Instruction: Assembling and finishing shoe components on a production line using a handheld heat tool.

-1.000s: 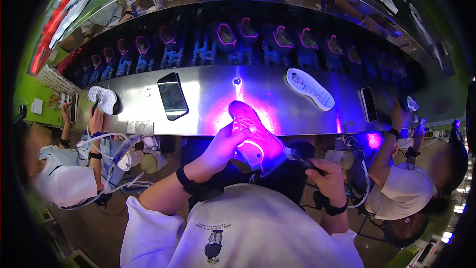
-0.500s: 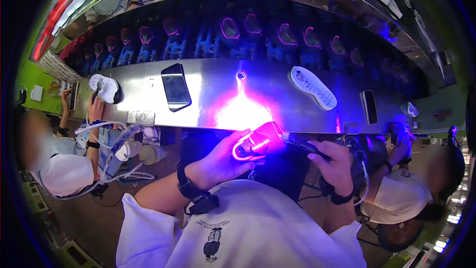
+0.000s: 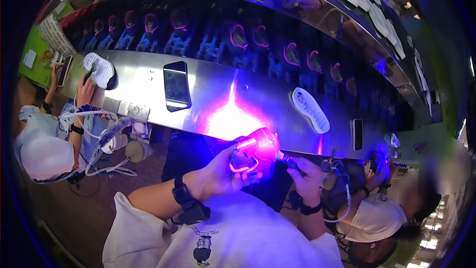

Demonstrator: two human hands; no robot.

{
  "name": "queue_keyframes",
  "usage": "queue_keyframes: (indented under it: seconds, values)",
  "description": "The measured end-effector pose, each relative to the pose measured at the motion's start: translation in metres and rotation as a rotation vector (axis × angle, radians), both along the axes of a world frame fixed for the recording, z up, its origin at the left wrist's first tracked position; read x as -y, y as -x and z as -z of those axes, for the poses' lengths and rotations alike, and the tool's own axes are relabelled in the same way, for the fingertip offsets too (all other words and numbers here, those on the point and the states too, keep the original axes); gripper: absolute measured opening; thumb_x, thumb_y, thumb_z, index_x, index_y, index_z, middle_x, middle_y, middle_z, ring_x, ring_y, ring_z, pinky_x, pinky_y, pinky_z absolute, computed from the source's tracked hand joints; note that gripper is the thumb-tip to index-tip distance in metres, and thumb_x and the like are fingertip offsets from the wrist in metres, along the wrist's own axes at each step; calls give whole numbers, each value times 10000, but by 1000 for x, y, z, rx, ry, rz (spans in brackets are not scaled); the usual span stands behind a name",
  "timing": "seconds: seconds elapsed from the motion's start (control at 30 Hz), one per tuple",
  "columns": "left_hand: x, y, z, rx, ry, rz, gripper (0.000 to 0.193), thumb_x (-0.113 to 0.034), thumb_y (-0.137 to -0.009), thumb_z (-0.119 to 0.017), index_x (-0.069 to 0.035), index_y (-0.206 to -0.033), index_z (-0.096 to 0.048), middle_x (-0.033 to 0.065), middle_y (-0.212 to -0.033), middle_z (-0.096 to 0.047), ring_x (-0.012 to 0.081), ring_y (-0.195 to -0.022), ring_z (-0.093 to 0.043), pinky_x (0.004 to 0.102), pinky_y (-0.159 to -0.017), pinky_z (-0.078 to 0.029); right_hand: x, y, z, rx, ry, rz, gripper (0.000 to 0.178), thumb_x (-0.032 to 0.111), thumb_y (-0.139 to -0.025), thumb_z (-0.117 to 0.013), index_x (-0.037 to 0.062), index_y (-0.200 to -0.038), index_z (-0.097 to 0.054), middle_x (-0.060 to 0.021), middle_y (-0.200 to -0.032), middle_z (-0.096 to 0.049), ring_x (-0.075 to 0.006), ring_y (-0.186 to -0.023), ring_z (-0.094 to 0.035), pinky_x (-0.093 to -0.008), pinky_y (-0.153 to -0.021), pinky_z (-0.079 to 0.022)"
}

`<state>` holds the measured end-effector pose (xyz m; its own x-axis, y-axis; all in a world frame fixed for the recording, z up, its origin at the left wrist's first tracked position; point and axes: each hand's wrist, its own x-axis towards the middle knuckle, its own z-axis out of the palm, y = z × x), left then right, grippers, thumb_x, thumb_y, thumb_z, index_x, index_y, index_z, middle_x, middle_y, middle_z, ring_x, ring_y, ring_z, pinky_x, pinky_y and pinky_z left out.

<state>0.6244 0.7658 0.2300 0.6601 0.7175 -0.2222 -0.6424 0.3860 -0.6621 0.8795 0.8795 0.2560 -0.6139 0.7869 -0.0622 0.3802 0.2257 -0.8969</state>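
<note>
My left hand (image 3: 214,174) is closed around a shoe upper (image 3: 262,145), held just off the near edge of the metal bench. Strong light turns the upper glowing pink-red, and a bright line runs along its collar opening. In my right hand (image 3: 308,177) is a dark-handled brush (image 3: 287,159), its pale tip at the right side of the upper. Glare makes it hard to tell whether the tip touches. Both wrists wear black bands.
On the metal bench (image 3: 208,84) lie a phone (image 3: 176,87), a white shoe sole (image 3: 310,109) and a second phone (image 3: 357,134). Beyond it, several shoes (image 3: 238,36) stand on blue racks. People sit close on both sides; the left one touches another white sole (image 3: 99,71).
The whole view has swung round. The upper has turned in my left hand, its opening now facing more toward me. My right hand and the brush have come closer to it.
</note>
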Motion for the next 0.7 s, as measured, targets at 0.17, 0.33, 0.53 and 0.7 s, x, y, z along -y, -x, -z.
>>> queue_keyframes:
  seconds: [0.17, 0.33, 0.53, 0.7]
  values:
    - [-6, 5, -14, -606, -172, 78, 618, -491, -1011, -529, -26, -1416, -493, 191, -1268, -640, 343, -1021, -713, 436, -801, -629, 12, -24, 18, 31, 47, 80, 348, 78, -830, -784, -5, -1163, -726, -123, -874, -715, -202, -775, -682, -317, -726, -528]
    - [-42, 20, -19, -1120, -526, 40, 668, -94, -868, -734, -20, -1469, -451, 122, -1343, -617, 240, -1228, -620, 420, -1089, -476, -15, 15, -6, 124, 25, 200, 345, 91, -892, -748, -9, -1218, -698, -141, -922, -744, -166, -797, -688, -309, -755, -532]
    - [-63, 39, -33, -1625, -719, -12, 898, -123, -757, -888, 9, -1510, -417, 112, -1416, -563, 221, -1287, -571, 393, -1108, -463, 22, -3, 0, 82, 14, 93, 378, 80, -820, -783, 52, -1194, -732, -123, -926, -731, -219, -825, -698, -306, -762, -524]
    - [-70, 75, -17, -2073, -890, 77, 969, -127, -776, -888, -2, -1559, -331, 106, -1414, -556, 182, -1272, -559, 370, -1079, -476, 19, -22, 12, 36, 68, 65, 368, 34, -885, -733, -2, -1248, -683, -128, -913, -709, -203, -798, -662, -317, -747, -529]
